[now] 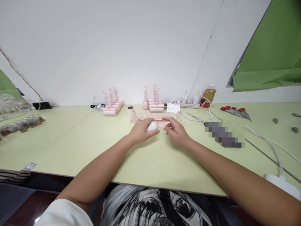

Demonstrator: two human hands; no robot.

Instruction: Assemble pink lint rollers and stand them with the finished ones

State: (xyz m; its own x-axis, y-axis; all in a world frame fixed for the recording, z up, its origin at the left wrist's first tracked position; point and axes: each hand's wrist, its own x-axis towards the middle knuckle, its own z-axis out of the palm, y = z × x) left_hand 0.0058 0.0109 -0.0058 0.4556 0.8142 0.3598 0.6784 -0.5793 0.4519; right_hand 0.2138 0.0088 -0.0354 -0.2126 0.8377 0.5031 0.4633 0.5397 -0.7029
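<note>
My left hand (142,131) is closed around a small white roll (152,126), low over the table in front of me. A thin, clear strip or loop seems to run from the roll's right side, though it is faint. Just to the right, my right hand (176,131) has its thumb and fingers curled together; what they hold, if anything, is too small to make out. Behind both hands lie open pale pink cases (145,116), partly hidden by the fingers. A small clear tube (134,116) stands left of them and a similar tube (178,115) stands right.
Pink cases (110,111) with upright tubes stand at back left, and another group (156,108) at back centre. Nearby are a cardboard core (130,110), white paper (173,108), scissors (194,117), a power strip (191,106), a bottle (209,94), cables and red-capped items (234,110).
</note>
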